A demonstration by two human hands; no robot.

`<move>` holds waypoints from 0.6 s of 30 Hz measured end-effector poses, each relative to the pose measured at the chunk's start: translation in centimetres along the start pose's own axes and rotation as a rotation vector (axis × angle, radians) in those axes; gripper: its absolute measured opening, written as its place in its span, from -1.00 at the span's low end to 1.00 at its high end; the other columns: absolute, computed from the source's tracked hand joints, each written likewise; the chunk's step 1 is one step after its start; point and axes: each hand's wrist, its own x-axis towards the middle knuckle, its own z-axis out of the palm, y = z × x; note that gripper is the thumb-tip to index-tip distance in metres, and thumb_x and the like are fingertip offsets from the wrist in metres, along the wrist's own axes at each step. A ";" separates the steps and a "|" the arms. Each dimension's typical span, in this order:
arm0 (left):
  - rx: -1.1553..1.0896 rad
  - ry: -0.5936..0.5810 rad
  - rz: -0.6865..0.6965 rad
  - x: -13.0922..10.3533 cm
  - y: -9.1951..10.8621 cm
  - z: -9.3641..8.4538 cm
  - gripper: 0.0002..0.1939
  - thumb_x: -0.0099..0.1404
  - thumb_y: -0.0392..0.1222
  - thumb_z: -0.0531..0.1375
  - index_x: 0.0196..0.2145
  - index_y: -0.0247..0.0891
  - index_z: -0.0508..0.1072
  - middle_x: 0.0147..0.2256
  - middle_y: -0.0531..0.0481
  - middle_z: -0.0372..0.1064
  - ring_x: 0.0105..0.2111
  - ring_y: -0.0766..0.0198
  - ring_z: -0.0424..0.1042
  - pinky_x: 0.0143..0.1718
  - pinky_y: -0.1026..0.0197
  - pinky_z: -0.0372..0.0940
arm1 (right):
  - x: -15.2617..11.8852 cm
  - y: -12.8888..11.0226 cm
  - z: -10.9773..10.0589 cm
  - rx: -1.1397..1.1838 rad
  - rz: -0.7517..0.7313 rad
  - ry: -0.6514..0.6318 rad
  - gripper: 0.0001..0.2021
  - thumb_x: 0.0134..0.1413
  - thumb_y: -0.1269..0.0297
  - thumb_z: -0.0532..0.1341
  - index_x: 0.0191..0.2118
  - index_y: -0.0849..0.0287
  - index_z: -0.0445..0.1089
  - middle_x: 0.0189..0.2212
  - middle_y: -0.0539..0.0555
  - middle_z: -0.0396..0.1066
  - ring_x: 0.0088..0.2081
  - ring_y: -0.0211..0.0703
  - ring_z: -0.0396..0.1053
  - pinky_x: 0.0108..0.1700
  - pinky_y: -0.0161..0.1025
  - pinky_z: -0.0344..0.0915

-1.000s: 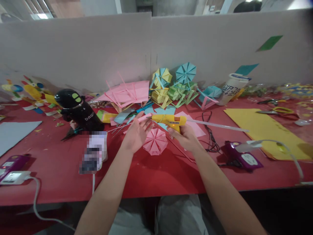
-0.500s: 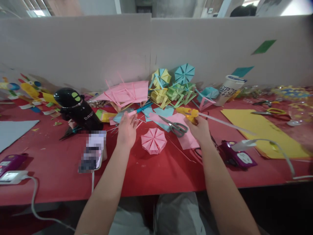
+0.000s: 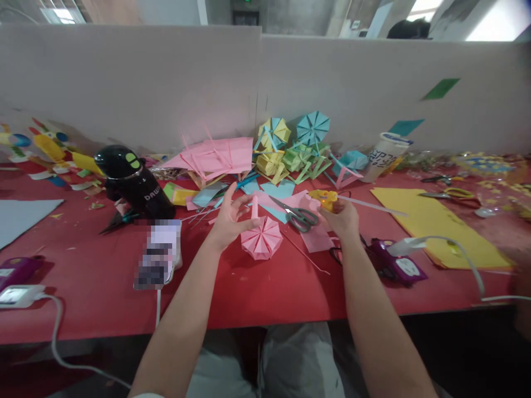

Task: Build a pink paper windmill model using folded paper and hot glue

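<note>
My left hand point(image 3: 229, 224) has its thumb and fingers around a small pink paper strip point(image 3: 254, 206), which stands upright at the fingertips. Just below that strip lies a pink folded-paper octagon point(image 3: 262, 239) with pleats meeting at its centre; whether the two touch is unclear. My right hand point(image 3: 343, 218) grips a yellow hot glue gun point(image 3: 324, 198), its nozzle pointing left and a long translucent glue stick point(image 3: 373, 205) coming out of its back. Between my hands, grey-handled scissors point(image 3: 301, 218) lie on pink and blue paper scraps.
Folded-paper models point(image 3: 305, 149) stand at the back against a grey partition point(image 3: 352, 83). On the left are a black bottle point(image 3: 139, 185) and a phone point(image 3: 160, 254). At right lie a purple power device point(image 3: 400, 262), yellow paper sheets point(image 3: 435, 232) and a white cup point(image 3: 385, 157).
My left hand has moved right, bringing the pink strip from near the blue scraps to above the octagon and turning it upright. My right hand and the glue gun have shifted slightly.
</note>
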 end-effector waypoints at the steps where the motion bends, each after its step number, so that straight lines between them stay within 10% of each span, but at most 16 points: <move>1: -0.002 -0.037 0.011 0.0 0.0 -0.1 0.26 -0.11 -0.10 0.53 0.38 0.09 -0.13 0.14 -0.14 0.33 0.27 0.00 0.18 0.29 -0.13 0.00 | -0.1 0.1 -0.4 -0.006 0.056 0.031 -0.59 -0.32 0.05 0.40 -0.35 0.20 0.37 -0.38 0.16 0.45 -0.38 -0.04 0.37 -0.30 -0.13 0.30; 5: 0.015 -0.116 0.059 0.1 0.0 -0.5 0.29 -0.08 -0.10 0.52 0.40 0.12 -0.20 0.19 -0.15 0.30 0.30 -0.01 0.14 0.31 -0.15 -0.03 | -1.0 -0.5 -2.0 0.012 0.153 0.075 -0.65 -0.31 0.07 0.40 -0.48 0.14 0.28 -0.50 0.03 0.35 -0.45 -0.14 0.28 -0.33 -0.15 0.26; 11: 0.057 -0.244 0.069 -0.3 0.6 -0.6 0.28 -0.01 -0.14 0.49 0.41 0.13 -0.27 0.24 -0.17 0.27 0.33 0.00 0.11 0.34 -0.15 -0.07 | -4.1 -6.7 -2.6 0.515 -0.244 -0.579 -0.63 -0.06 -0.11 0.34 -0.46 0.14 0.43 -0.54 0.00 0.37 -0.49 -0.22 0.29 -0.40 -0.22 0.25; 18: 0.134 -0.330 0.046 -0.7 1.3 -0.3 0.30 0.00 -0.08 0.49 0.42 0.06 -0.32 0.26 -0.22 0.25 0.35 -0.01 0.08 0.37 -0.16 -0.12 | -5.8 -12.6 0.1 0.736 -0.311 -0.754 -0.67 -0.06 -0.04 0.41 -0.38 0.14 0.47 -0.47 0.01 0.46 -0.45 -0.27 0.37 -0.37 -0.26 0.35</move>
